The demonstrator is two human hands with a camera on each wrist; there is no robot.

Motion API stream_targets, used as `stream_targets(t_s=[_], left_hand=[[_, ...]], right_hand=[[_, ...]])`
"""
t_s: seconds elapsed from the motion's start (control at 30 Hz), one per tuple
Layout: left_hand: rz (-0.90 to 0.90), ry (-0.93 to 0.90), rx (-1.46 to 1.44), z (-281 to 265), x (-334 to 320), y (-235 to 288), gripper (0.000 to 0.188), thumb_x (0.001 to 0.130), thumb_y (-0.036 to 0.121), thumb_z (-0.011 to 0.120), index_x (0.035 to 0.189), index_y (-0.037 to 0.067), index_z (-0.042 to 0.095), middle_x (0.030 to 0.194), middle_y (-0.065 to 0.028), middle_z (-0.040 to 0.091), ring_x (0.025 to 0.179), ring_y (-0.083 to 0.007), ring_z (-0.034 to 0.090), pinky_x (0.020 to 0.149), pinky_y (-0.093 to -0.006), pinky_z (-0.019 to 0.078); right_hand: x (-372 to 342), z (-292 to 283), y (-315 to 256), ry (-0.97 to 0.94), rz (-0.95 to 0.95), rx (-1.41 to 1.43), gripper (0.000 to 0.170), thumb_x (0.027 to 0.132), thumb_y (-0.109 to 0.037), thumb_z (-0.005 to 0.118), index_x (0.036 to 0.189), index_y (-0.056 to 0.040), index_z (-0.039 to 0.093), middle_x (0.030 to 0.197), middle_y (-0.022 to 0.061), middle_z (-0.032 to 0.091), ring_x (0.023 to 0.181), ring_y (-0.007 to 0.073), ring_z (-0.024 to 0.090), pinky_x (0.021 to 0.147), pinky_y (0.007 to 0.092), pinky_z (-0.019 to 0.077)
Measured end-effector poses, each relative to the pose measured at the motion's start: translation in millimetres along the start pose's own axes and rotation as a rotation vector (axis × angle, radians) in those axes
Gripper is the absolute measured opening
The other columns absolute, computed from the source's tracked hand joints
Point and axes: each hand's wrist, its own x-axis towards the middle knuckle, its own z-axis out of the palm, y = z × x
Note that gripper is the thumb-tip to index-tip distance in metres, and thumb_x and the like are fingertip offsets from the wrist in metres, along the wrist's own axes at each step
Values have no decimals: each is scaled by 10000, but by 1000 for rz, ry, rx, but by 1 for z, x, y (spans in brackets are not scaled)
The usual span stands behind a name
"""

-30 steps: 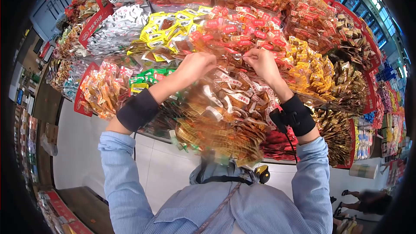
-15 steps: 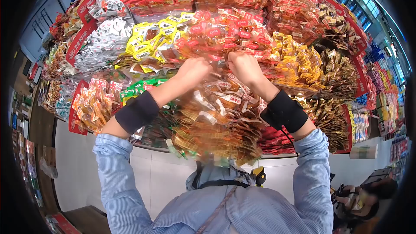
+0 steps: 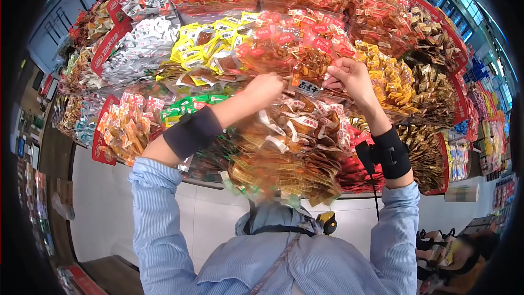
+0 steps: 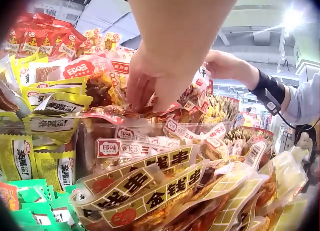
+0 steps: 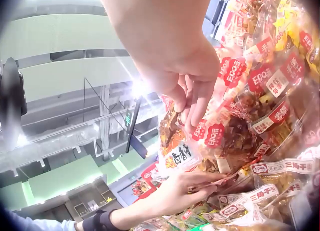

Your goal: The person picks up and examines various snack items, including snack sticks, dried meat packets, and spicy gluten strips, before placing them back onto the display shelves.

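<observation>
A clear packet of brown food with a white label [image 3: 308, 86] is pinched at its edge by the right hand [image 3: 349, 79]; the right wrist view shows the packet [image 5: 181, 153] hanging below the bent fingers of that hand [image 5: 187, 76]. To its left, the left hand [image 3: 265, 90] reaches in among red-labelled packets [image 3: 284, 38]. In the left wrist view the fingers of the left hand [image 4: 152, 81] point down into these packets, their tips partly hidden, so its hold cannot be told. Gold-patterned packets [image 4: 165, 191] stand in front of it.
Yellow packets [image 3: 207, 43], silver packets [image 3: 144, 43] and green packets [image 3: 191, 106] lie left of the hands. Gold packets [image 3: 387, 76] lie to the right. Red printed strips [image 3: 109, 41] edge the display. A person [image 3: 453, 254] is at the lower right.
The right hand has moved right and turned, and a labelled packet now shows at its fingers. The left hand has shifted slightly right and down. The head view has shifted a little.
</observation>
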Motion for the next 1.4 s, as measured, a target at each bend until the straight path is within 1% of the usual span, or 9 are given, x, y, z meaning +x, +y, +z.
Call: stream_targets(t_s=[0.27, 0.33, 0.67, 0.73, 0.8, 1.0, 1.17, 1.27, 1.4], left_hand=[[-21, -38, -63, -6, 18, -9, 157, 677, 18, 536, 829, 0, 568, 771, -167, 604, 732, -325, 609, 663, -396, 502], [-6, 16, 85, -8, 14, 2, 215, 593, 133, 699, 751, 11, 621, 763, -125, 628, 803, -284, 610, 701, -366, 504], [-49, -120, 216, 2, 11, 4, 41, 645, 115, 600, 658, 105, 638, 746, -57, 622, 885, -215, 564, 734, -338, 432], [-8, -97, 260, 16, 6, -2, 56, 640, 116, 608, 691, 104, 629, 757, -48, 617, 878, -211, 559, 740, -346, 424], [-41, -202, 238, 1, 7, 3, 214, 713, 114, 553, 926, 107, 573, 827, -35, 589, 906, -208, 531, 757, -340, 426], [-153, -105, 1, -16, 2, 7, 308, 779, 152, 569, 1075, 71, 543, 994, -82, 577, 975, -245, 525, 839, -367, 419], [-219, 109, -125, -42, -1, 19, 310, 787, 210, 608, 1051, 57, 556, 997, -89, 578, 945, -258, 549, 805, -359, 452], [-325, 269, -418, -62, 8, 43, 273, 805, 196, 602, 1031, 45, 574, 969, -106, 596, 903, -276, 572, 801, -334, 459], [-500, 264, -1080, -68, 13, 79, 261, 856, 159, 566, 1060, -4, 551, 1004, -94, 609, 917, -159, 583, 804, -270, 452]], right_hand=[[-6, -7, -7, 50, 36, -63, 98, 837, -80, 554, 811, 6, 516, 695, 76, 584, 618, 155, 622, 505, 239, 508], [-5, -13, -7, 38, -26, -88, 91, 838, -70, 540, 816, 14, 514, 685, 78, 580, 611, 166, 621, 514, 241, 511], [1, -28, -13, -135, -50, 1, 74, 828, -41, 569, 807, 14, 525, 696, 63, 587, 611, 161, 625, 518, 223, 502], [5, -32, -12, -131, -28, 54, 94, 837, -63, 569, 810, 14, 522, 704, 59, 585, 608, 156, 622, 510, 222, 495], [6, -44, -15, -104, -26, 35, 111, 843, -97, 572, 809, -9, 513, 717, 53, 588, 616, 142, 617, 517, 221, 487], [12, -87, -7, -10, -132, 34, 128, 866, -189, 555, 811, -85, 504, 719, -20, 544, 607, 64, 525, 514, 194, 434], [2, -100, -12, 15, -80, 218, 112, 881, -145, 522, 789, -115, 465, 620, -95, 375, 531, -12, 313, 443, 157, 226], [-8, -98, -15, -48, -6, 215, 114, 881, -155, 521, 790, -115, 467, 619, -92, 380, 529, -20, 315, 439, 148, 215], [-28, -92, -18, -225, 54, 170, 86, 864, -136, 517, 795, -102, 479, 634, -74, 409, 510, 17, 355, 471, 172, 289]])
